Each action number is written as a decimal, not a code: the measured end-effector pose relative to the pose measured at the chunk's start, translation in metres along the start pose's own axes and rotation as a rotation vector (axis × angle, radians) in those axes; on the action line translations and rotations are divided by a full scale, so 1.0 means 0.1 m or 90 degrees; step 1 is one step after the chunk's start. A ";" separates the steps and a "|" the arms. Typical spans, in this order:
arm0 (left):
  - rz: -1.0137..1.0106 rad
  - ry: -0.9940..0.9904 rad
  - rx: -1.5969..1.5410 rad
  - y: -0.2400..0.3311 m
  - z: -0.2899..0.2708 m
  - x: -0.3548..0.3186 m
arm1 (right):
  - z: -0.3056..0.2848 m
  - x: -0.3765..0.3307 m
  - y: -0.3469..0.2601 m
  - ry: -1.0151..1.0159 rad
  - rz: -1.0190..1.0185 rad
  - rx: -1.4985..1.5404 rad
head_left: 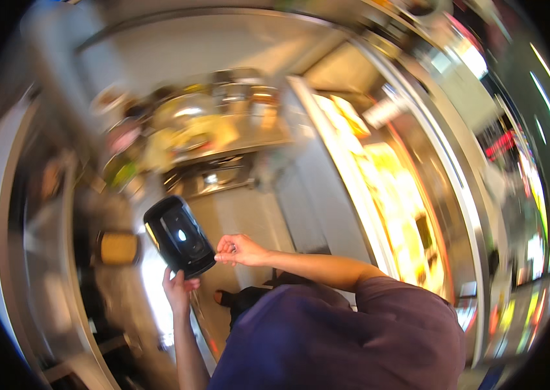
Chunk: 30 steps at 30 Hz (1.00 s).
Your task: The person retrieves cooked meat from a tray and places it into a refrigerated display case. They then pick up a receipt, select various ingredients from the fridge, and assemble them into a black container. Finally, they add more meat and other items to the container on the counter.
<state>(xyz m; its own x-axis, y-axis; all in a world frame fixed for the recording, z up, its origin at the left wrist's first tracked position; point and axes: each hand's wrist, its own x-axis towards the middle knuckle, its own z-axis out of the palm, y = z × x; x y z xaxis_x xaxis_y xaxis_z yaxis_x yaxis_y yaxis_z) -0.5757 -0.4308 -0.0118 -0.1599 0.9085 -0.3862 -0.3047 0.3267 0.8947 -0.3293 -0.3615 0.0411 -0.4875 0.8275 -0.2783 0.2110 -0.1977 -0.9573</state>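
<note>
A glossy black rectangular tray with rounded corners (pixel 176 231) is held tilted out in front of me, left of the middle. My left hand (pixel 180 285) grips its near end from below, with the thumb and fingers at the rim. Close by the tray's right near corner is my right hand (pixel 242 251), its fingers curled together in a pinch. The fingertips come up to the rim, but I cannot tell whether they touch it. A small shiny spot shows between those fingers, too small to name.
Ahead stands a steel counter (pixel 268 136) crowded with blurred bowls and containers. To the right, a lit display case (pixel 392 188) holds yellowish food. A yellow-topped container (pixel 119 248) is at the left. Steel shelving or a counter edge (pixel 73 260) runs along the left.
</note>
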 end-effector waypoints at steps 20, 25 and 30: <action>0.303 -0.773 0.265 1.80 7.49 0.22 | -2.66 -5.22 3.02 1.187 0.857 -0.223; 0.309 -0.849 0.349 1.47 8.79 0.23 | -2.51 -5.59 3.27 1.047 0.964 -0.085; 0.146 -1.026 0.232 1.15 9.30 -0.16 | -2.58 -5.58 3.71 1.058 0.796 -0.114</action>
<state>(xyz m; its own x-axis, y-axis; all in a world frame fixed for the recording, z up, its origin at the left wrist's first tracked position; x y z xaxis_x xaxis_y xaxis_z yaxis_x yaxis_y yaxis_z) 0.2647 -0.1653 0.3064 0.9698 0.1880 0.1556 -0.1560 -0.0126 0.9877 0.2397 -0.7608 -0.1389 0.9755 -0.0787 -0.2056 -0.1412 -0.9401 -0.3102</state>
